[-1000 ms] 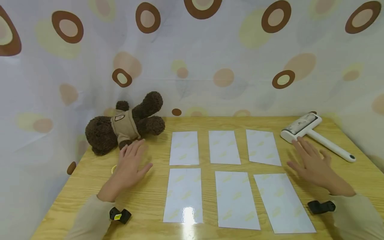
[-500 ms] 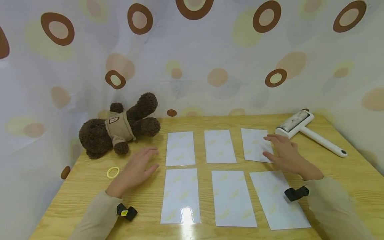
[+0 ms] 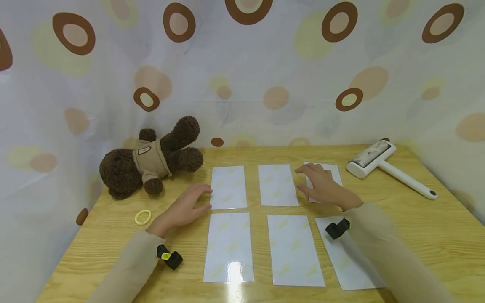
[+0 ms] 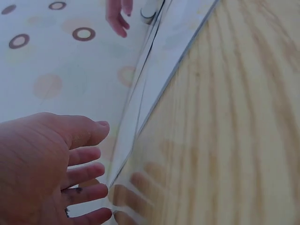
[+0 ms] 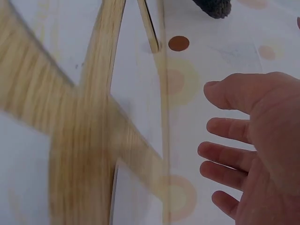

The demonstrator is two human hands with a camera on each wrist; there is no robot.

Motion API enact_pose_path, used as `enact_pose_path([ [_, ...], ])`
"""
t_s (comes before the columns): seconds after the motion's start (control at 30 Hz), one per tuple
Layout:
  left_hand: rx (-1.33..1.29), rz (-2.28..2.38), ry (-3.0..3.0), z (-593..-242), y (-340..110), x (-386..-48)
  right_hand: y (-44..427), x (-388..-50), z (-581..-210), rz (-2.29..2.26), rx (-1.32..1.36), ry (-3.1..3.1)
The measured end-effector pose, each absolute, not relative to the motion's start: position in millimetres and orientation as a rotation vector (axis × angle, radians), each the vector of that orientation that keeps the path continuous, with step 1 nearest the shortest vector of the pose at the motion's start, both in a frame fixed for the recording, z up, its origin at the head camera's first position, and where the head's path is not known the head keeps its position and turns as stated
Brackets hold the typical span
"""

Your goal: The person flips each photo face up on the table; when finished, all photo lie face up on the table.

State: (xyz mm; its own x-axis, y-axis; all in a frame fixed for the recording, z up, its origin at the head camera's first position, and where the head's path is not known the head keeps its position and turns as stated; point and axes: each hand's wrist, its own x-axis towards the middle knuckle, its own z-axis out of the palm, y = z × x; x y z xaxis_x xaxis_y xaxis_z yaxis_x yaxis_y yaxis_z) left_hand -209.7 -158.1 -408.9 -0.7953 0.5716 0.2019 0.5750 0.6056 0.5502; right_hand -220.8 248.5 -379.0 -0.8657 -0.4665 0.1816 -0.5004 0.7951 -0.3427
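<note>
Several white cards with faint yellow marks lie in two rows on the wooden table. My left hand [image 3: 186, 207], fingers spread and holding nothing, is at the left edge of the back-left card [image 3: 228, 187]; whether it touches is unclear. Over the back-right card [image 3: 335, 172] hovers my right hand [image 3: 321, 185], its fingers pointing left toward the back-middle card [image 3: 278, 185]. In the right wrist view that hand [image 5: 248, 145] is empty, thumb apart from the fingers. The front-right card [image 3: 350, 265] is partly covered by my right forearm.
A brown teddy bear [image 3: 151, 162] in a beige top lies at the back left. In front of it is a yellow ring [image 3: 142, 217]. A white lint roller [image 3: 390, 168] lies at the back right. A patterned curtain [image 3: 242, 84] hangs behind the table [image 3: 94, 256].
My right hand has moved left from beside the lint roller to over the back-right card. My left hand has shifted right, away from the bear and yellow ring, to the back-left card.
</note>
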Motion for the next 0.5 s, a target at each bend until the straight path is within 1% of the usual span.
enact_pose_path([
  [0.27,-0.953,-0.922,-2.816,-417,-152,-217,198,-256,-387,0.593,0.872,-3.006],
  [0.5,-0.949,-0.919,-2.805,-426,-151,-223,153,-280,-383,0.644,0.966,-3.036],
])
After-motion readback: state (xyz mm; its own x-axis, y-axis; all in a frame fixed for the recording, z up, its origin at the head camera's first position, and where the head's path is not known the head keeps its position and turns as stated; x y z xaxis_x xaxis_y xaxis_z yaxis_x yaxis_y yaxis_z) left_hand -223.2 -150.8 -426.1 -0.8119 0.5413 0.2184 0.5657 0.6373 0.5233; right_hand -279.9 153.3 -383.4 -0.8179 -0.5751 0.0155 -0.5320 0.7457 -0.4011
